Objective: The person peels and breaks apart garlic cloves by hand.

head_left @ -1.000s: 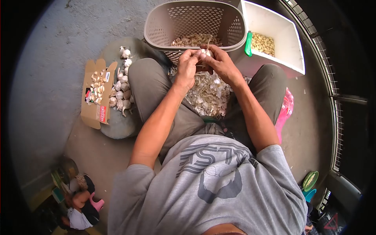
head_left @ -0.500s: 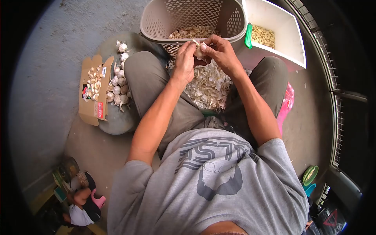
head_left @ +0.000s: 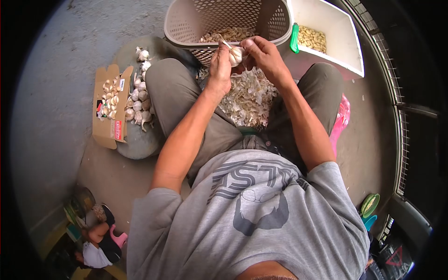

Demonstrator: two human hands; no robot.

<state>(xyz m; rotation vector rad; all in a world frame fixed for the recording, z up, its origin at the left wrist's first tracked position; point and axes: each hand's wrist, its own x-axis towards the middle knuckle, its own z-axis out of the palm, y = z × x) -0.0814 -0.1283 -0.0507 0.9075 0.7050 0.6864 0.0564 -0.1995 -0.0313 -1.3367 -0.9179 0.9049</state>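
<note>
bulb: garlic bulb [head_left: 235, 56], white, stalk pointing up-left, held up between your two hands in front of the basket's near wall, above the peel pile.
left hand: your left hand [head_left: 219, 70] has fingers closed on the bulb's left side, thumb against it; wrist sits over your left knee.
right hand: your right hand [head_left: 266, 58] is curled, fingertips touching the bulb's right side; can't tell how firm the pinch is from this angle.
basket: beige perforated basket [head_left: 186, 23] right behind the hands, holds a layer of cloves [head_left: 228, 33] at the bottom.
peels: heap of papery peels [head_left: 249, 100] on the floor between your legs, directly under the hands.
tub: white tub [head_left: 343, 46] to the right of the basket, touching it or nearly so; yellowish peeled cloves [head_left: 312, 39] inside at the far end.
green handle: green handle [head_left: 294, 38] stuck between basket and tub; can't tell what tool it is.
left side: round grey slab [head_left: 140, 144] beside your left leg, a row of whole bulbs [head_left: 139, 100] on it, open carton [head_left: 108, 126] with loose garlic pieces lying partly on its left edge.
right side: pink plastic thing [head_left: 341, 123] just past your right knee, mostly hidden.
floor: grey concrete floor [head_left: 60, 70], you're seated on it, knees apart.
</note>
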